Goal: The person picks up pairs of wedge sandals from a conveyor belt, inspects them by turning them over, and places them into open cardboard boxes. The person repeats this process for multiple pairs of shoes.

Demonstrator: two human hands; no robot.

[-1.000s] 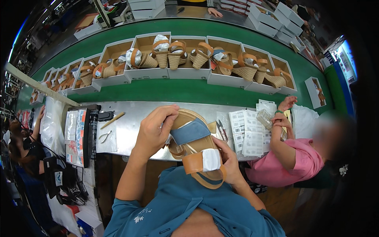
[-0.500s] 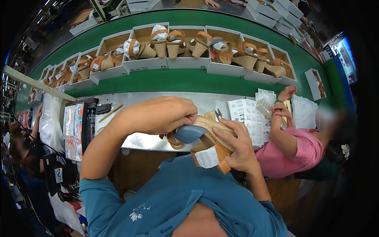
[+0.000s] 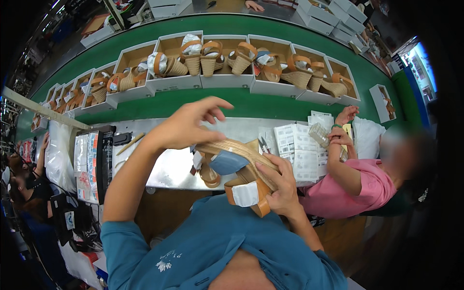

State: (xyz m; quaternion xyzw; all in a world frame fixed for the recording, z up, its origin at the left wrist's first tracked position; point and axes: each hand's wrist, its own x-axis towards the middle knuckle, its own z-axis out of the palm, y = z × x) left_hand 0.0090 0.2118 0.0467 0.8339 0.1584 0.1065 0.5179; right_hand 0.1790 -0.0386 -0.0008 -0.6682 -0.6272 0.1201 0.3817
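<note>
My right hand (image 3: 279, 186) grips a tan wedge sandal (image 3: 245, 151) with a woven-rope edge, tilted above the front edge of the metal table. A blue piece (image 3: 228, 163) shows at the sandal's middle, and white wrapping (image 3: 245, 194) covers part of its tan strap. Above the sandal's left end is my left hand (image 3: 200, 124), fingers apart and holding nothing; its thumb is close to the sole, and I cannot tell if they touch. Just left of the held sandal, a second sandal (image 3: 210, 176) rests at the table edge, partly hidden.
Open white boxes (image 3: 226, 79) of similar sandals line the green belt (image 3: 203, 99). Scissors (image 3: 264, 145) and printed label sheets (image 3: 293, 147) lie right on the metal table (image 3: 169, 169). A person in pink (image 3: 360, 181) works close at right. A wooden-looking stick (image 3: 130, 143) lies left.
My left hand has let go of the sandal and lifted up and left, its fingers spreading. The sandal, still in my right hand, has shifted slightly left and down.
</note>
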